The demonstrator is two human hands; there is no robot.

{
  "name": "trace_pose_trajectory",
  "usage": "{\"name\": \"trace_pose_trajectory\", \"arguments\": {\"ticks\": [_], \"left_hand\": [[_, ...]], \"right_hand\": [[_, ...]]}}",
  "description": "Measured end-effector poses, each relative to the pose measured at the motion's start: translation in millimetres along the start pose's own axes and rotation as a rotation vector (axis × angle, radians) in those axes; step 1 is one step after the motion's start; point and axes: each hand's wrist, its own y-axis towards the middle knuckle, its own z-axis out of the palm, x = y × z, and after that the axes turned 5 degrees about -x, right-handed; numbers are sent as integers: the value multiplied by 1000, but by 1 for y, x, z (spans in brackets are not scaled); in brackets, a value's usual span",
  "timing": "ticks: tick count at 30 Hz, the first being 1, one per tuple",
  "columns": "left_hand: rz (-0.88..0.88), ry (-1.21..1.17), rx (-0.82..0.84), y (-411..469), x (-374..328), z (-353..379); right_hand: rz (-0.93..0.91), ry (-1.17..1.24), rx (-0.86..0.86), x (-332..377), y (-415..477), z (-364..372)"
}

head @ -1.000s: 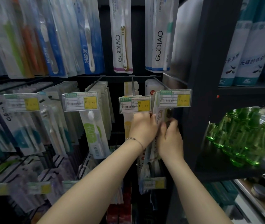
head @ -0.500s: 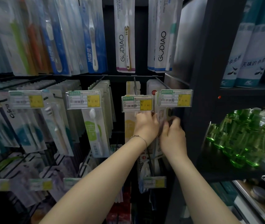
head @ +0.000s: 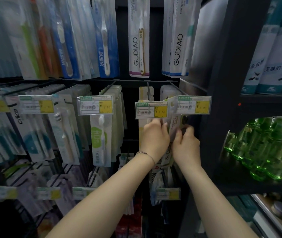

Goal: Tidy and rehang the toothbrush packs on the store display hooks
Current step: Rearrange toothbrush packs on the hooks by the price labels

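Here left grip [head: 154, 138] and right grip [head: 186, 146] pinch one toothbrush pack [head: 174, 122].

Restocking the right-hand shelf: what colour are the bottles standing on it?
See-through green; the bottles show best in the head view, the only one.

Toothbrush packs [head: 100, 134]: glossy clear plastic fronts over printed card backing. Hooks [head: 148, 91]: thin dark metal wire, smooth. Price tags [head: 151, 110]: printed paper in shiny clear plastic sleeves. Shelf upright [head: 222, 83]: dark, matt, smooth panel. Bottles [head: 265, 148]: translucent green, glossy. Bracelet [head: 145, 154]: fine metal chain.
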Motion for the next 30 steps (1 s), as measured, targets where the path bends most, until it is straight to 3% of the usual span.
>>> {"name": "trace_pose_trajectory", "arguments": {"ticks": [12,20,23,30], "left_hand": [[73,-53,61,-20,27,-39],[92,-131,99,-32,43,-57],[71,-186,104,-35,48,-61],[-16,-282,125,-39,57,-69]], "right_hand": [[-7,119,-98,-10,-16,11],[-221,94,-252,-14,-56,25],[-247,147,-155,-20,-61,32],[-115,329,160,-18,-66,37]]}}
